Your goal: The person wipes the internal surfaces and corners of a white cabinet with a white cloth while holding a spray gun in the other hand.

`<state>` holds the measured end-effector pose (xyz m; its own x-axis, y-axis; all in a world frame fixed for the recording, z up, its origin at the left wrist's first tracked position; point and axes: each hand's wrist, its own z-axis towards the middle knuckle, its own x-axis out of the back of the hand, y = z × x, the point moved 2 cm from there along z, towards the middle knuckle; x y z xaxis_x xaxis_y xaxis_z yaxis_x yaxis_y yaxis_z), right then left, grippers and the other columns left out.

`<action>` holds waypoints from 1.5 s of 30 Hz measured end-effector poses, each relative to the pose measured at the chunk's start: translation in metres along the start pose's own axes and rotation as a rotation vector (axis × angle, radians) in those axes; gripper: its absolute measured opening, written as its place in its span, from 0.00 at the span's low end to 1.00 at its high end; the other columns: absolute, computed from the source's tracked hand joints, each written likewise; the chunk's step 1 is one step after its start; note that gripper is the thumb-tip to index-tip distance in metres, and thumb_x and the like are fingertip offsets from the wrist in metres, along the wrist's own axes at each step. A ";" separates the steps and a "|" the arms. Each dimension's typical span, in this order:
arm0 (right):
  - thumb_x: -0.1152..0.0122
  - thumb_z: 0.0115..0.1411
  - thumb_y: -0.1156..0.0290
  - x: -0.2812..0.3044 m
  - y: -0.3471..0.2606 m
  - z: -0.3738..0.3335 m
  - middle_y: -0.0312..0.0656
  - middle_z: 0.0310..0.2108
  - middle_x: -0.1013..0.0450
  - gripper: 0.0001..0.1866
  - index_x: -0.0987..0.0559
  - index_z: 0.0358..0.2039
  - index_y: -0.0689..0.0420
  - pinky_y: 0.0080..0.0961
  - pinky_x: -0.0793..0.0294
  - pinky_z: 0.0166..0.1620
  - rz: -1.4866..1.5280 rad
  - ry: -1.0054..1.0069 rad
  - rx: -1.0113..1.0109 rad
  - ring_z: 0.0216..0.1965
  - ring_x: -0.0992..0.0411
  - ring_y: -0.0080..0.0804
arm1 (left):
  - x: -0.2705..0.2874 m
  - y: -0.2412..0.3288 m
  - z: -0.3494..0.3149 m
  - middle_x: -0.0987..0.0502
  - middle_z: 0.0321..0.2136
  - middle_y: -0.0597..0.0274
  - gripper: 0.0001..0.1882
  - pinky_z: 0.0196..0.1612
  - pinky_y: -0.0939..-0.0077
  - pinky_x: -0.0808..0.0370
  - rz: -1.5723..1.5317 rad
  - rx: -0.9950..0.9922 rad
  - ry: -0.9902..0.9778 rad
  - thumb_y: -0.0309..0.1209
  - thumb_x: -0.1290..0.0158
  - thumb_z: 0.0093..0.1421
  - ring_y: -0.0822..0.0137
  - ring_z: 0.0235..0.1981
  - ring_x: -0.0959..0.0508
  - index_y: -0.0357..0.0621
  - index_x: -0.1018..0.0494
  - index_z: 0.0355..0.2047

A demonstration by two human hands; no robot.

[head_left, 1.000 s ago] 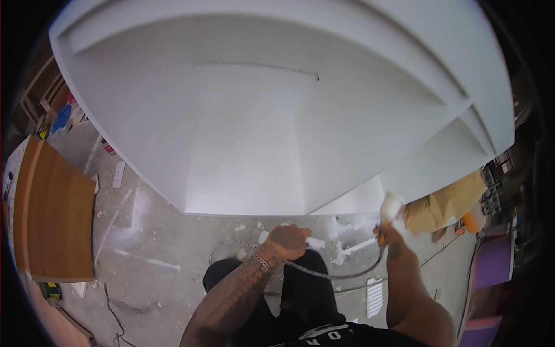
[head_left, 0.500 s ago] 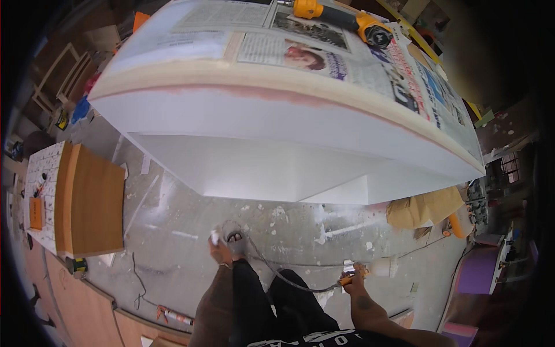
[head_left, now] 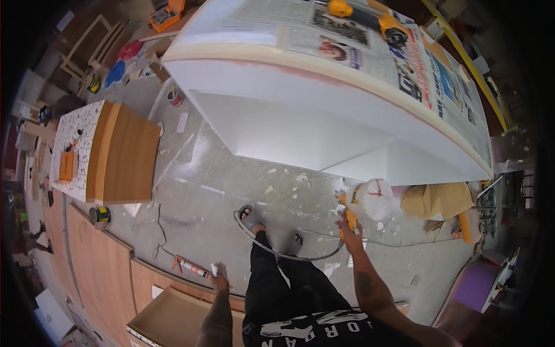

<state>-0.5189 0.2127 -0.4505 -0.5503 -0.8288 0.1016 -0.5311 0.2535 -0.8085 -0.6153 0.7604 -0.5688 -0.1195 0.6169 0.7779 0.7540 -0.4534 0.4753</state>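
Observation:
My right hand (head_left: 351, 226) is closed round the orange handle of a paint spray gun (head_left: 342, 213). The gun's white cup (head_left: 372, 199) sits just below the front edge of a large white cabinet (head_left: 260, 91), in the picture. From the gun a grey hose (head_left: 309, 256) loops across my legs to near my foot. Low on the left, my left hand (head_left: 219, 280) has its fingers closed on a small white object (head_left: 215, 269), too small to name. Newspaper (head_left: 300, 43) covers the cabinet's top, where an orange and black power tool (head_left: 370, 18) lies.
A wooden unit (head_left: 127, 153) with a speckled top stands left, a tin (head_left: 99, 216) beside it. A caulking gun (head_left: 191, 266) lies close to my left hand. Brown paper (head_left: 436, 200) covers something at right, near a purple panel (head_left: 477, 286). Wooden boards (head_left: 95, 248) lie lower left.
My right hand has raised the spray gun toward the cabinet, its cup now turned toward me. My left hand has moved down and back. The view has shifted, showing more floor.

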 end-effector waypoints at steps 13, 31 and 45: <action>0.31 0.61 0.62 -0.323 0.012 0.078 0.46 0.47 0.21 0.24 0.20 0.54 0.60 0.31 0.28 0.56 -0.945 -0.898 0.200 0.50 0.25 0.33 | -0.086 0.109 -0.019 0.18 0.38 0.44 0.17 0.45 0.61 0.23 -0.550 0.246 -0.221 0.34 0.48 0.66 0.52 0.41 0.17 0.36 0.26 0.50; 0.18 0.47 0.62 -0.441 0.257 0.413 0.46 0.41 0.19 0.35 0.22 0.52 0.65 0.28 0.23 0.47 -1.435 -0.776 0.126 0.43 0.22 0.30 | -0.279 0.175 0.000 0.30 0.24 0.74 0.11 0.20 0.80 0.37 -1.141 1.008 -0.329 0.35 0.50 0.72 0.81 0.20 0.34 0.40 0.27 0.47; 0.21 0.49 0.60 -0.440 0.260 0.479 0.46 0.41 0.18 0.29 0.18 0.48 0.62 0.32 0.24 0.48 -1.345 -0.835 0.047 0.43 0.21 0.36 | -0.339 0.231 0.002 0.24 0.49 0.60 0.17 0.54 0.71 0.27 -1.291 1.007 -0.268 0.33 0.53 0.73 0.68 0.50 0.24 0.36 0.31 0.57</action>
<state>-0.1058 0.4044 -0.9830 0.7890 -0.4596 0.4077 -0.2898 -0.8636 -0.4127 -0.3993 0.4475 -0.7235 -0.9303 0.3655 -0.0302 0.3540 0.9164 0.1868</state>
